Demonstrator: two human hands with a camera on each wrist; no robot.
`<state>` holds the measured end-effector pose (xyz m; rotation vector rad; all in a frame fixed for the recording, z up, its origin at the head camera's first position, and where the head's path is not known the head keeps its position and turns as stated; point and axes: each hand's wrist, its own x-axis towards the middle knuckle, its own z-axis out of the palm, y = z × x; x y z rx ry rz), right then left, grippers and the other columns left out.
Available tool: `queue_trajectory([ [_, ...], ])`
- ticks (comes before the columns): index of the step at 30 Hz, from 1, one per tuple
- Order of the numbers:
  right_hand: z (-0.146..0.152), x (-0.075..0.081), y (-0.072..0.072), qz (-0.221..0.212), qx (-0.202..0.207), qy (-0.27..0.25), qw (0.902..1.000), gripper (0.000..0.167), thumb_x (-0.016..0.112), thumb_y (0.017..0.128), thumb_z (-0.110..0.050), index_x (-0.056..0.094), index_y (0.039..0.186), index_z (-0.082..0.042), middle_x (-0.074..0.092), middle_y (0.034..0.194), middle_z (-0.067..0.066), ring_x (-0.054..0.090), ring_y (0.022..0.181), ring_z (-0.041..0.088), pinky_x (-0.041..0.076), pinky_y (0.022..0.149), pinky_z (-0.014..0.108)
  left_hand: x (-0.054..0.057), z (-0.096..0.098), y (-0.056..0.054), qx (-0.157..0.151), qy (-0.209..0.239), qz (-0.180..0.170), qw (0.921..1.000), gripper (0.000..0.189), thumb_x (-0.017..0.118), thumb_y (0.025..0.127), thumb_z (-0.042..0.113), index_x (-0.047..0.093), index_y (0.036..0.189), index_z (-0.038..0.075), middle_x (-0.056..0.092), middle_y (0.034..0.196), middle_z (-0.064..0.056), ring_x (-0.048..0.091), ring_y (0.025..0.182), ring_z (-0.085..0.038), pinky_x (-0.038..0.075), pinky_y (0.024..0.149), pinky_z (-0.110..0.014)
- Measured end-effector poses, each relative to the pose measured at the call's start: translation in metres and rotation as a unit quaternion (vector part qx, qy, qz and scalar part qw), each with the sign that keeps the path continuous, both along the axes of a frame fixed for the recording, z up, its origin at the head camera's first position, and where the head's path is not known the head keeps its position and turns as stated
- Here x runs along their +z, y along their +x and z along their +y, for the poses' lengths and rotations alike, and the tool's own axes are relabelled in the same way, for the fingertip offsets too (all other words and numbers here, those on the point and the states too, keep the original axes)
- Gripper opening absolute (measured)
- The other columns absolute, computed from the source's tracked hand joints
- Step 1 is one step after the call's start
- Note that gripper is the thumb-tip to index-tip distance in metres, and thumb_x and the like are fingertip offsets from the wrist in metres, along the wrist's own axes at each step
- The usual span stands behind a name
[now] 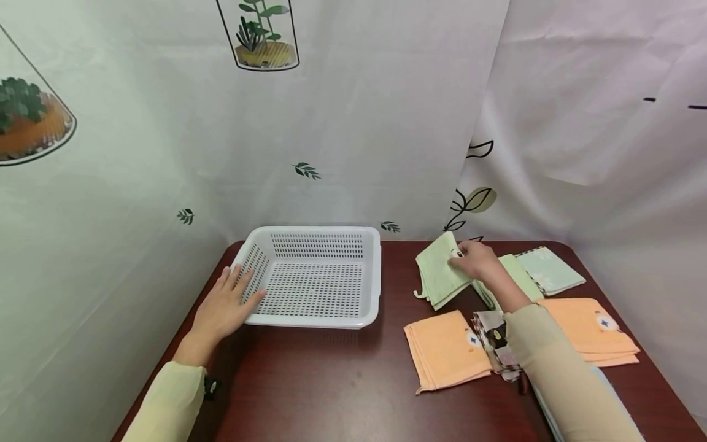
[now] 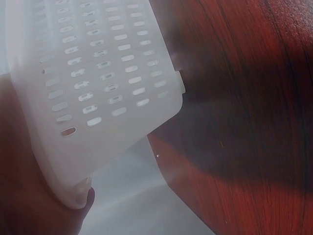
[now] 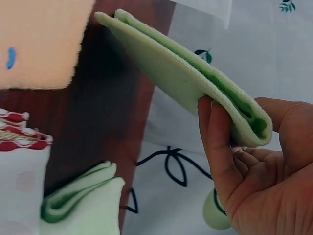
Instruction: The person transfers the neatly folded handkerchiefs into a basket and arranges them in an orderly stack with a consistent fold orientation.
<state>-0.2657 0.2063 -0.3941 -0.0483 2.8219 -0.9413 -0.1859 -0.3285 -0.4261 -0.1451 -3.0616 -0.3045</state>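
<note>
1. From where I stand, the white basket [image 1: 315,321] sits on the dark red-brown table [image 1: 331,387], with slotted holes through its floor and walls.
2. The left hand [image 1: 223,307] rests on the basket's left rim, fingers spread apart and fairly straight, the thumb reaching toward the near corner.
3. To the right of the basket, the right hand [image 1: 477,261] pinches a folded green cloth [image 1: 439,270]. Its thumb is on one face and its fingers are on the other, clamped on the fold.
4. That green cloth is held tilted, apart from the basket, with a small loop at its lower corner.
5. Farther right of the basket, past the right hand, lies another green cloth [image 1: 521,276]; beyond that is a pale mint cloth [image 1: 552,270] with a checked edge.
6. Right of the basket and nearer the person lies a folded orange cloth [image 1: 447,350] with an eye-like patch.
7. A second orange cloth [image 1: 593,328] lies much farther to the basket's right. Between the two orange ones is a checked-edge cloth [image 1: 488,320], partly hidden by the right sleeve [image 1: 569,374].
8. A pale bluish cloth [image 1: 613,390] shows under that sleeve, well to the basket's right.
9. Behind the basket hangs a whitish curtain [image 1: 386,123] printed with leaves and potted plants.
</note>
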Motion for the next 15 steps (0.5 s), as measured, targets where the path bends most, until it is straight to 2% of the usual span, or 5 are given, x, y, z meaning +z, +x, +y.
queue_trajectory([
  [3,-0.001,0.006,0.0,0.003,0.002,-0.002,1.0,0.045,0.06,0.099,-0.027,0.054,0.128,0.007,0.051,0.136,0.033,0.053,0.114,0.045,0.049,0.085,0.052,0.0,0.0,0.001,0.002,0.001,-0.001,1.0,0.084,0.04,0.101,0.062,0.03,0.158,0.001,0.015,0.165,-0.029,0.006,0.153,-0.049,0.011,0.122,-0.063],
  [6,-0.003,0.012,0.001,0.007,0.008,-0.004,0.9999,0.043,0.061,0.099,-0.028,0.056,0.126,0.005,0.051,0.136,0.033,0.052,0.115,0.045,0.049,0.086,0.053,0.0,0.001,0.001,0.005,0.002,-0.001,1.0,0.084,0.041,0.101,0.062,0.03,0.158,0.001,0.014,0.165,-0.029,0.006,0.153,-0.048,0.01,0.122,-0.063],
  [8,-0.004,0.016,0.002,0.008,0.012,-0.007,0.9999,0.046,0.061,0.099,-0.028,0.055,0.129,0.006,0.049,0.138,0.034,0.05,0.121,0.049,0.048,0.091,0.056,0.0,0.001,0.001,0.006,0.002,0.0,1.0,0.084,0.042,0.101,0.062,0.03,0.158,0.001,0.014,0.165,-0.028,0.006,0.153,-0.048,0.01,0.122,-0.063],
  [10,-0.006,0.021,0.003,0.011,0.017,-0.01,0.9998,0.056,0.062,0.098,-0.029,0.05,0.139,0.007,0.043,0.146,0.035,0.044,0.132,0.052,0.045,0.101,0.061,0.001,0.002,0.002,0.006,0.003,0.0,1.0,0.083,0.042,0.101,0.06,0.03,0.158,0.001,0.014,0.165,-0.029,0.006,0.153,-0.049,0.01,0.122,-0.063],
  [15,-0.01,0.034,0.007,0.021,0.024,-0.011,0.9994,0.061,0.063,0.097,-0.032,0.048,0.142,0.007,0.048,0.143,0.034,0.047,0.13,0.051,0.044,0.103,0.06,0.0,0.001,0.002,0.003,0.006,0.003,1.0,0.082,0.042,0.101,0.06,0.03,0.158,0.001,0.014,0.165,-0.029,0.006,0.153,-0.049,0.01,0.122,-0.063],
])
